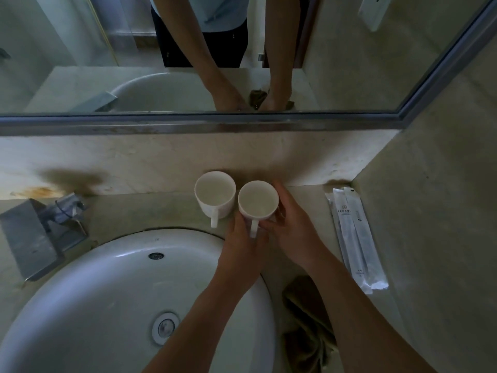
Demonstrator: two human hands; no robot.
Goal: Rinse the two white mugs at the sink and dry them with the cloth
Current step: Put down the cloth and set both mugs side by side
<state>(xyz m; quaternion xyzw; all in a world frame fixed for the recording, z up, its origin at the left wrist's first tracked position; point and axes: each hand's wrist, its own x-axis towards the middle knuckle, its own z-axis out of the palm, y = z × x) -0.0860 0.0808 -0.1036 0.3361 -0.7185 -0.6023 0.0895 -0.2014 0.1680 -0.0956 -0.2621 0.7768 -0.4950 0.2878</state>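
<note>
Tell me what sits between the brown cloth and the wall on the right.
In the head view, sealed white packets lie on the counter between the brown cloth and the right wall; lower down, only bare counter separates them.

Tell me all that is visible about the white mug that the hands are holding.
The held mug is plain white, looks ceramic, stands upright and looks empty. Its handle points toward the person. The left hand grips near the handle; the right hand wraps its right side. It is on or just above the counter behind the sink, right of the other mug, nearly touching it.
</note>
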